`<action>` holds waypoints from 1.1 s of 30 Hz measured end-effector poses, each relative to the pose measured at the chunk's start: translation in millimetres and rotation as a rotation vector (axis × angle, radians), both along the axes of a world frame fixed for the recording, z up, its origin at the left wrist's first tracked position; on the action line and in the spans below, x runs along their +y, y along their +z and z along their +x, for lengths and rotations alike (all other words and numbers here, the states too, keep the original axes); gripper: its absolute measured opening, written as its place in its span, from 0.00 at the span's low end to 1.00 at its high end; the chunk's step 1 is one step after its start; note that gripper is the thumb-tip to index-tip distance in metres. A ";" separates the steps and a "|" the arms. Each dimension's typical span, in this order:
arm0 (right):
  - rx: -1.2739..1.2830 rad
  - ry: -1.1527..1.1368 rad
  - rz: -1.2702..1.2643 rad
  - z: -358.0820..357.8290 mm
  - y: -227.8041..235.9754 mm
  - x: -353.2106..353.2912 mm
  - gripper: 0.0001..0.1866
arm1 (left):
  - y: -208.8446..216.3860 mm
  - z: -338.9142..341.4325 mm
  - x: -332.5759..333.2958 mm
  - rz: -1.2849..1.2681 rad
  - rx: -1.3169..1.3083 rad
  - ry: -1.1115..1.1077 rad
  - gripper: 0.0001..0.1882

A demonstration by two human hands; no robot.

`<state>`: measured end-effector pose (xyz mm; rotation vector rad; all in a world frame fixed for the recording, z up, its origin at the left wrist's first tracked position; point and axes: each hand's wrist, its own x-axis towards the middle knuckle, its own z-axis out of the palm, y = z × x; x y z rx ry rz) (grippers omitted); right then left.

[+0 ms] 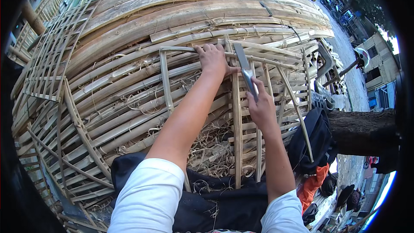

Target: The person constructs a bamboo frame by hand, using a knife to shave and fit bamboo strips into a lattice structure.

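My right hand is closed around the lower end of a knife with a flat, square-ended metal blade. The blade points up and away, beside the top of an upright bamboo strip. My left hand grips the upper bar of a bamboo frame, fingers over the bar and thumb stretched right against the upright strip. This frame is made of pale split strips joined at corners. Right of the knife, a slatted bamboo panel lies partly behind my right hand.
Long split bamboo lengths are stacked across the far side. Curly shavings cover the middle. A lattice panel leans at the left. A dark bag, an orange cloth and a thick log are at the right.
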<state>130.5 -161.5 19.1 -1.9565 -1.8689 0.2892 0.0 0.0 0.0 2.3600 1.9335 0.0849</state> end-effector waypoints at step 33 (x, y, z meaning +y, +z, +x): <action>0.302 -0.012 0.310 -8.9 -0.9 5.1 0.23 | -0.7 -4.3 -1.5 0.004 -0.026 -0.013 0.65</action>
